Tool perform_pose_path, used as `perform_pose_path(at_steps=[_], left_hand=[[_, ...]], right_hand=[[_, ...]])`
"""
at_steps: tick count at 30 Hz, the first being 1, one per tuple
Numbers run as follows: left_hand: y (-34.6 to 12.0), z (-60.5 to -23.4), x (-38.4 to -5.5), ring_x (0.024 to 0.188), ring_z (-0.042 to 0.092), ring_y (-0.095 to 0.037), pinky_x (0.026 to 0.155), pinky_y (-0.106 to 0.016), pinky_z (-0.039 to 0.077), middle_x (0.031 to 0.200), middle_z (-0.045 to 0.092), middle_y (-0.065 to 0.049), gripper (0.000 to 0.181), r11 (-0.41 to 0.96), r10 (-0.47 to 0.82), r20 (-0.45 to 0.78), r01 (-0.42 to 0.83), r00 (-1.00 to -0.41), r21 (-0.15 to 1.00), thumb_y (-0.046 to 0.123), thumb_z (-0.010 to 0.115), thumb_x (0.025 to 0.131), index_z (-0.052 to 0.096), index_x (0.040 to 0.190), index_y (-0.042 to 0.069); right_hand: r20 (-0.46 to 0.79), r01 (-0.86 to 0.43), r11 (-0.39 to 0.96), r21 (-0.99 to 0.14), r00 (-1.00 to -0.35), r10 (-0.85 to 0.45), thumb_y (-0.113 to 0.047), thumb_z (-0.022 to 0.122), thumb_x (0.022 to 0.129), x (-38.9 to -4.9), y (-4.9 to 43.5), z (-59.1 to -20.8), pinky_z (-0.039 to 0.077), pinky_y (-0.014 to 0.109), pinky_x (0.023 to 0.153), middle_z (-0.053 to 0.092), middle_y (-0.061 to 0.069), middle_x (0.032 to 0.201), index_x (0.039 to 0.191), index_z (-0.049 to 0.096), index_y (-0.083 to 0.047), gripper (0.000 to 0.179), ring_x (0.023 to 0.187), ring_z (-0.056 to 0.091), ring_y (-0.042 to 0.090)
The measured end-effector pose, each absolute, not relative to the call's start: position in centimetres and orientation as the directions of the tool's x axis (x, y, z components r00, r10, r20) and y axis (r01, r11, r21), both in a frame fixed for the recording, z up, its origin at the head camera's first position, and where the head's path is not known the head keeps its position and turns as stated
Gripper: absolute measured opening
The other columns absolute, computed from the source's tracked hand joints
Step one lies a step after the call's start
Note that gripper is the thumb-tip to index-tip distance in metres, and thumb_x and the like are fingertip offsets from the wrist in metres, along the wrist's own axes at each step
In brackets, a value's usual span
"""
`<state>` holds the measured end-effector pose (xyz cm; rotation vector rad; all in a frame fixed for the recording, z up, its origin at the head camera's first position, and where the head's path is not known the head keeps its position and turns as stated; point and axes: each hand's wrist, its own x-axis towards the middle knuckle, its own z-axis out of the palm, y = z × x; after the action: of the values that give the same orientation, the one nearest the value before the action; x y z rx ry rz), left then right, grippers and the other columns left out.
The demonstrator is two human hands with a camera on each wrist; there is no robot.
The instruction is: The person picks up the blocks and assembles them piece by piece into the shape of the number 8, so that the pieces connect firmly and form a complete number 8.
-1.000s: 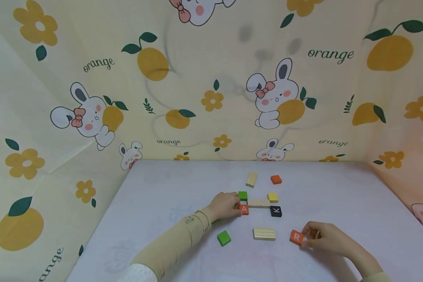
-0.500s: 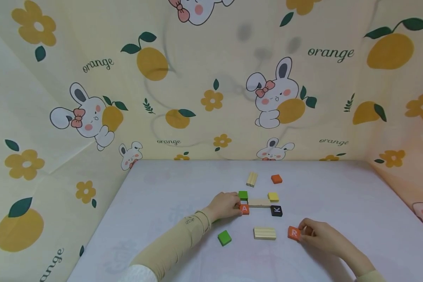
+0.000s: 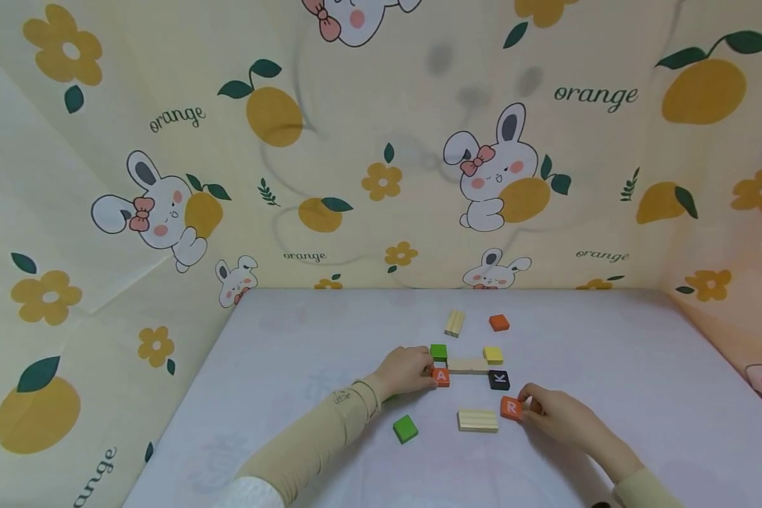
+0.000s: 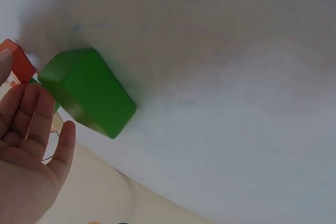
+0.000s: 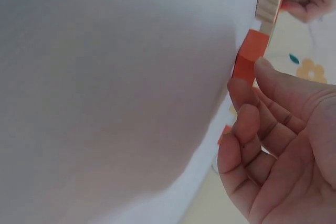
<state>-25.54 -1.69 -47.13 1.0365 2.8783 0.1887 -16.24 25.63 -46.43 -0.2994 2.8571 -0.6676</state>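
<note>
The right hand [image 3: 561, 416] pinches an orange block marked R [image 3: 511, 408] between thumb and fingers — the wrist view shows the thumb on one side of it, with the other fingers curled in loosely below. That block is just to the right of a pale grooved wooden piece [image 3: 478, 420] on the near part of the counter [image 3: 292, 331]; whether it touches the surface, I cannot tell. The left hand [image 3: 406, 369] reaches across to an orange block marked A [image 3: 441, 379], its thumb and fingertips gripping the block's left side. A green block [image 3: 439, 351] is just behind the A, and a plain wooden strip [image 3: 468, 366] runs from beside these two toward a black block marked K [image 3: 499, 380] and a yellow block [image 3: 492, 355], the yellow one farther back. Nearer the person, to the left of the grooved piece, a second green block [image 3: 405, 429] lies at an angle; a sliver of green also shows beside the left wrist. Toward the far edge are another wooden piece [image 3: 454, 323] and, to its right, an orange block [image 3: 499, 322]. Behind everything hangs a cream backdrop [image 3: 355, 85] printed with rabbits, oranges and flowers.
</note>
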Motion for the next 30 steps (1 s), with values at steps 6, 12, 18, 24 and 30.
perform_pose_path(at_steps=[6,12,18,24,30], left_hand=[[-1.7,-47.2,-25.6,0.062,0.043,-0.003,0.059,-0.019,0.035,0.078,0.054,0.01,0.025,0.765,0.637,-0.037,0.626,-0.77,0.149,0.04,0.067,0.083,0.069,0.093,0.018],[-1.7,-47.4,-25.8,0.062,0.043,-0.003,0.061,-0.02,0.037,0.08,0.055,0.01,0.026,0.765,0.638,-0.036,0.627,-0.769,0.147,0.041,0.068,0.082,0.07,0.093,0.017],[-1.7,-47.3,-25.8,0.061,0.043,-0.003,0.061,-0.019,0.037,0.078,0.055,0.01,0.025,0.766,0.635,-0.027,0.626,-0.772,0.147,0.04,0.068,0.082,0.07,0.091,0.018],[-1.7,-47.3,-25.8,0.062,0.043,-0.003,0.061,-0.019,0.036,0.077,0.053,0.01,0.025,0.764,0.637,-0.029,0.626,-0.77,0.155,0.041,0.068,0.081,0.069,0.091,0.018],[-1.8,-47.7,-26.0,0.061,0.043,-0.003,0.06,-0.019,0.035,0.078,0.054,0.01,0.026,0.769,0.628,-0.027,0.615,-0.778,0.175,0.041,0.069,0.081,0.07,0.092,0.018]], right_hand=[[-0.139,-0.127,0.896,-0.427,-0.969,-0.203,-0.022,0.066,0.084,-16.7,24.2,-46.5,0.034,0.026,0.052,0.051,-0.004,0.066,0.097,0.06,-0.014,0.017,0.059,0.044,0.011],[-0.156,-0.089,0.908,-0.41,-0.974,-0.166,-0.027,0.067,0.083,-16.9,23.2,-46.7,0.035,0.028,0.052,0.053,-0.003,0.066,0.095,0.06,-0.013,0.019,0.06,0.045,0.013],[-0.122,-0.103,0.902,-0.419,-0.978,-0.168,-0.025,0.069,0.082,-16.9,22.8,-46.6,0.035,0.028,0.051,0.053,-0.003,0.065,0.093,0.061,-0.011,0.02,0.058,0.045,0.012],[-0.119,-0.089,0.903,-0.42,-0.981,-0.152,-0.023,0.069,0.081,-16.9,22.6,-46.7,0.035,0.027,0.051,0.053,-0.003,0.064,0.091,0.061,-0.011,0.018,0.057,0.045,0.012],[-0.102,-0.108,0.902,-0.419,-0.981,-0.165,-0.025,0.069,0.082,-17.0,22.6,-46.7,0.033,0.026,0.05,0.052,-0.003,0.065,0.091,0.061,-0.01,0.019,0.057,0.044,0.012]])
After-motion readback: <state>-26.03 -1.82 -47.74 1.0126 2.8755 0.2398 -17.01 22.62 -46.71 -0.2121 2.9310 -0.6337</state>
